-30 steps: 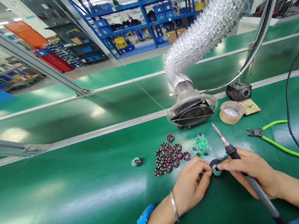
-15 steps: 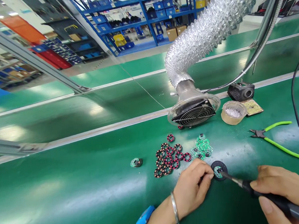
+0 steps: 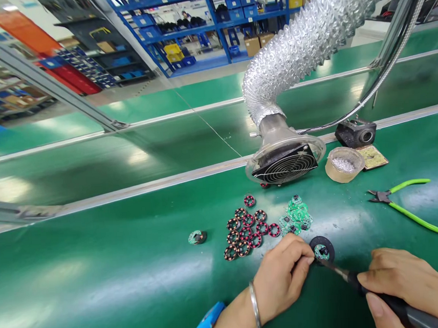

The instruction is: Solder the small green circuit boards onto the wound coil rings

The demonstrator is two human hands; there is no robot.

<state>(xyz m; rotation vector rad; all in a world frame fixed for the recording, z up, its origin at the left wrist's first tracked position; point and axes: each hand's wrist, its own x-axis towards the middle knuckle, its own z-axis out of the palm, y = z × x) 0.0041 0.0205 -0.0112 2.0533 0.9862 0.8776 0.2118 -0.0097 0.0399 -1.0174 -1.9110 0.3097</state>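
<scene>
One circuit board (image 3: 318,250), seemingly part-soldered, inside black ring (image 3: 330,248) just right of left hand (image 3: 283,270) | pinching ring's edge with it; gripping soldering iron (image 3: 352,278) in right hand (image 3: 408,281) | perhaps done: board-topped piece (image 3: 197,237) well left of left hand | apparently unworked: loose boards (image 3: 298,213), wound stators (image 3: 244,220) beyond it

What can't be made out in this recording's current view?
Head view:
Soldering iron: rear end cut off by bottom edge.
Right hand: wrist cut off by right edge.
Circuit board on the black disc: markings too small.
Left hand: what its fingertips pinch, too small.
Red piece: mostly hidden by fan.
</scene>
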